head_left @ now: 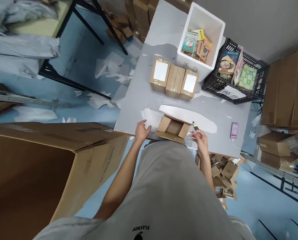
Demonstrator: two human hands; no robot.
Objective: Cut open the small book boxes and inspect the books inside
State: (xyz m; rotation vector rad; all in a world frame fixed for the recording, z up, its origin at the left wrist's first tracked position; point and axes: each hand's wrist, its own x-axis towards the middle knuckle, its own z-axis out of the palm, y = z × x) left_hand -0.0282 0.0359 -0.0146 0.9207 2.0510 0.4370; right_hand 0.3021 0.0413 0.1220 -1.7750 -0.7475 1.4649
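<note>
A small open cardboard box (pixel 174 128) sits at the table's near edge, its flaps folded out and nothing visible inside. Just left of it, my left hand (pixel 142 130) is empty, with thumb and fingers apart, at the table edge. On the box's other side, my right hand (pixel 199 137) has its fingers curled around the lower end of a black and yellow utility knife (pixel 195 126). The knife's tip points away from me; part of its handle is hidden by the fingers. White paper (pixel 203 124) lies on the table behind the box.
Three closed cartons (pixel 175 81) stand farther back on the grey table (pixel 136 96). Behind them are a white foam bin (pixel 201 68) and a black crate (pixel 238 95), both holding books. A large open carton (pixel 89 166) stands left; discarded boxes (pixel 225 173) lie right.
</note>
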